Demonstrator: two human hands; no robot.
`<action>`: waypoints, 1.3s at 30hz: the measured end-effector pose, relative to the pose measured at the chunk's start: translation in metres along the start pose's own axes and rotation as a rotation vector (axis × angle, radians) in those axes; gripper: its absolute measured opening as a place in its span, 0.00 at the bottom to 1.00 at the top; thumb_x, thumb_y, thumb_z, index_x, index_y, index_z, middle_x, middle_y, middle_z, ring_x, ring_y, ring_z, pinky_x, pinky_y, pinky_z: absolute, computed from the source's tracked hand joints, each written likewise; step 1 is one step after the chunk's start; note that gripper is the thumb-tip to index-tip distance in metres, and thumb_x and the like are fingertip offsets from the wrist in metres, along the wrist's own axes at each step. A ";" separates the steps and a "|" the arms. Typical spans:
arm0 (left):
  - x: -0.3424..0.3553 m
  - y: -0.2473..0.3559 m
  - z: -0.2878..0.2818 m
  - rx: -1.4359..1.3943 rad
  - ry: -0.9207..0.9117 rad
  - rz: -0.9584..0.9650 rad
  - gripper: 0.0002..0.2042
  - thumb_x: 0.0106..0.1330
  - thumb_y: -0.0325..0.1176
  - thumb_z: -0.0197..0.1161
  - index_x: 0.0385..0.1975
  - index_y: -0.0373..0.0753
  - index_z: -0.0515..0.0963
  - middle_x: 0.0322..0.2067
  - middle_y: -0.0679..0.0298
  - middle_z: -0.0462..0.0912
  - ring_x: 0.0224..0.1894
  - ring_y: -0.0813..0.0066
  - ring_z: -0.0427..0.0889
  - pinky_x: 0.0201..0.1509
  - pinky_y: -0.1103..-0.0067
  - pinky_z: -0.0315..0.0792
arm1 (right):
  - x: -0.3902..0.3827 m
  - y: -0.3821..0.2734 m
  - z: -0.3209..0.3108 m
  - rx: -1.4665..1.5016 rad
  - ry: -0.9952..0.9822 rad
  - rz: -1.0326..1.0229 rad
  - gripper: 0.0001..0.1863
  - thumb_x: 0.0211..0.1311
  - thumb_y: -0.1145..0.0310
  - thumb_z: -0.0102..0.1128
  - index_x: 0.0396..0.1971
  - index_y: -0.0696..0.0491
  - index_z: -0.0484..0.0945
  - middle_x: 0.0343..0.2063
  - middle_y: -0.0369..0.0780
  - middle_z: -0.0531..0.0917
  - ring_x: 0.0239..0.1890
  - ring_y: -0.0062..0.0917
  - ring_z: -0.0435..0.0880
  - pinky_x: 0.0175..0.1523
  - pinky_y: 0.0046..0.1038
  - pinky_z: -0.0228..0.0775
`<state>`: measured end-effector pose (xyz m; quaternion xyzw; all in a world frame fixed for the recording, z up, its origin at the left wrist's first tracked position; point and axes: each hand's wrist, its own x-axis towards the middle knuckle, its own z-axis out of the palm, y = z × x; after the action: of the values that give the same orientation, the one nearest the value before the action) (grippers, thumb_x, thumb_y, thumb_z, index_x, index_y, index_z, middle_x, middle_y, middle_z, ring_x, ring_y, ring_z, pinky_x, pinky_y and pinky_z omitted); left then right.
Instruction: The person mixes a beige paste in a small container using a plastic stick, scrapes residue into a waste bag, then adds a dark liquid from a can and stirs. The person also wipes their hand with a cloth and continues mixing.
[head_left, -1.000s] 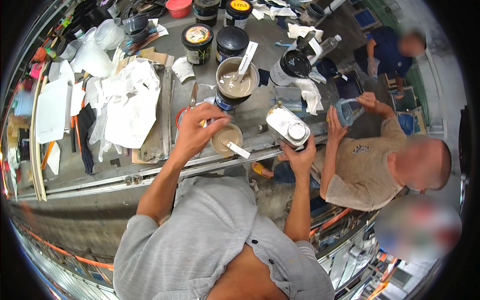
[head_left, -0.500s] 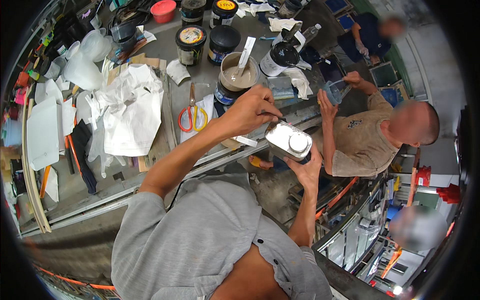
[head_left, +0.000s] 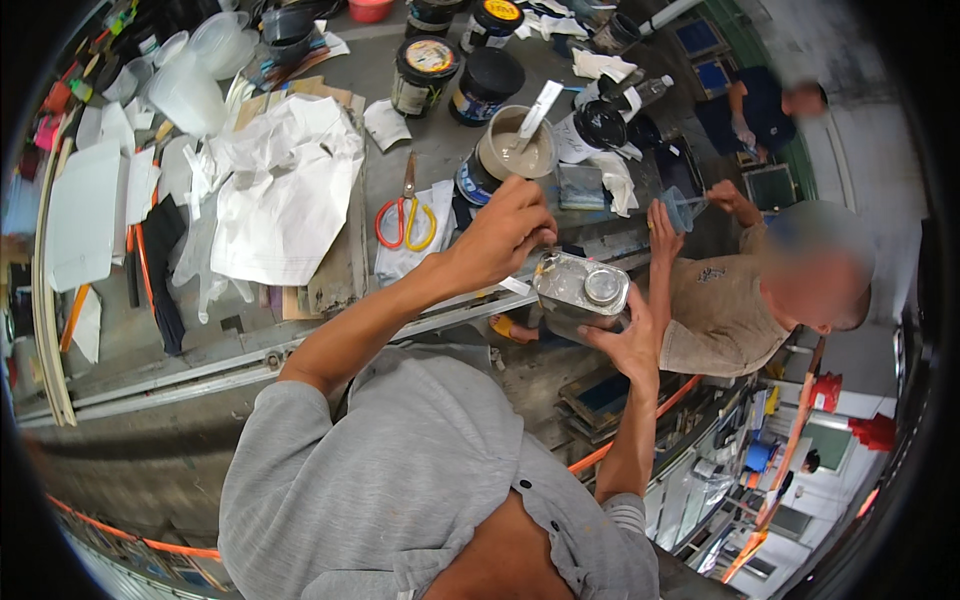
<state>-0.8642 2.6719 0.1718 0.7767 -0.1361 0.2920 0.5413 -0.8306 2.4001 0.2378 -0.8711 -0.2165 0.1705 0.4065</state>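
Note:
A rectangular metal can (head_left: 578, 287) with a round cap on its top is held over the front edge of the table. My right hand (head_left: 632, 345) is closed around its right side and underside. My left hand (head_left: 505, 232) hovers just beyond the can's left end, slightly apart from it. Its fingers are curled together, and what they pinch, if anything, is hidden. Right beyond that hand, a tub of greyish-beige paint (head_left: 515, 150) has a white flat stick (head_left: 540, 112) standing in it. The tub rests on or against a dark jar (head_left: 475, 185) with a blue label.
Scissors (head_left: 407, 210) with red and yellow handles lie on a cloth left of my hand. White crumpled sheets (head_left: 290, 190) cover boards further left. Several dark paint jars (head_left: 487, 85) stand behind. To the right, a person (head_left: 720, 300) stirs in a clear cup (head_left: 678, 208).
My left fingers have come away from the can's corner. The can is tilted differently, its top less glaring. The whole view has shifted, with the table contents further right.

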 end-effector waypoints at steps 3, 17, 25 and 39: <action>-0.011 -0.004 -0.021 0.032 0.216 -0.080 0.03 0.60 0.25 0.67 0.33 0.34 0.81 0.35 0.60 0.75 0.43 0.62 0.71 0.48 0.70 0.66 | 0.015 -0.030 -0.005 -0.261 -0.062 -0.173 0.37 0.36 0.75 0.77 0.54 0.59 0.75 0.46 0.42 0.82 0.50 0.29 0.81 0.57 0.30 0.70; -0.163 -0.041 -0.079 -0.077 0.450 -0.599 0.05 0.63 0.30 0.68 0.33 0.36 0.83 0.32 0.64 0.79 0.42 0.70 0.74 0.44 0.75 0.67 | 0.128 -0.074 -0.021 -0.868 -0.635 -0.224 0.45 0.35 0.62 0.76 0.61 0.54 0.73 0.38 0.52 0.84 0.42 0.46 0.84 0.49 0.38 0.73; -0.192 -0.051 -0.057 -0.148 0.492 -0.598 0.04 0.64 0.29 0.67 0.32 0.35 0.83 0.34 0.63 0.79 0.44 0.66 0.75 0.49 0.72 0.68 | 0.157 -0.124 0.023 -1.101 -0.799 -0.104 0.46 0.33 0.60 0.76 0.61 0.54 0.73 0.24 0.47 0.79 0.28 0.42 0.81 0.38 0.38 0.69; -0.195 -0.060 -0.071 -0.229 0.528 -0.562 0.05 0.63 0.29 0.69 0.32 0.34 0.82 0.33 0.62 0.78 0.42 0.67 0.74 0.47 0.73 0.68 | 0.164 -0.128 0.045 -1.223 -0.798 -0.157 0.47 0.37 0.58 0.73 0.64 0.52 0.68 0.39 0.53 0.86 0.43 0.50 0.85 0.49 0.43 0.74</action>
<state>-1.0090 2.7398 0.0257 0.6165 0.1937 0.3050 0.6995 -0.7433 2.5874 0.2909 -0.7958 -0.4663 0.2937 -0.2511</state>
